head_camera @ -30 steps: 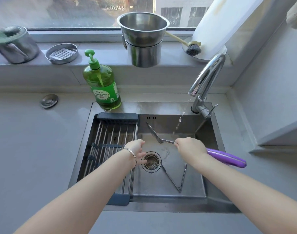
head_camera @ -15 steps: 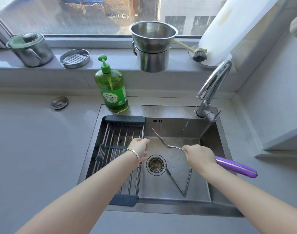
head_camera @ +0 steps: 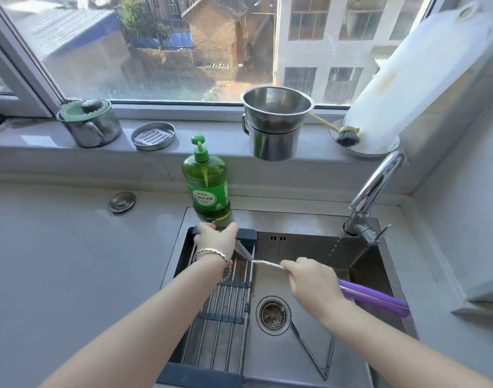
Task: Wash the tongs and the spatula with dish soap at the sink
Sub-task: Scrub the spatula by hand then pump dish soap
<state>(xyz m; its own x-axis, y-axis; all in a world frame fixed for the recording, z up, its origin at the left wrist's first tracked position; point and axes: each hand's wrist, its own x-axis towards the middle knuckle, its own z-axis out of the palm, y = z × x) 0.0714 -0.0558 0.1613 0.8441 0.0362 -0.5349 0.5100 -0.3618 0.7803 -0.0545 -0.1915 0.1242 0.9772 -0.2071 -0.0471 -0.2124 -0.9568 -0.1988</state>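
The spatula (head_camera: pixel 256 260) hangs over the sink (head_camera: pixel 309 245), its purple handle clamped in the right hand (head_camera: pixel 314 278), while the left hand (head_camera: pixel 216 239) curls at the soap bottle's (head_camera: pixel 207 183) base, its grip unclear, tongs (head_camera: pixel 315 351) lying on the basin floor.

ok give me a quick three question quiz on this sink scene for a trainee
1. True or false: the right hand holds the spatula by its purple handle.
2. Where are the tongs? A) on the windowsill B) on the sink floor near the drain C) in the left hand
3. What is the left hand reaching toward, at the back edge of the sink?

Key: 1 true; 2 B; 3 the green dish soap bottle.
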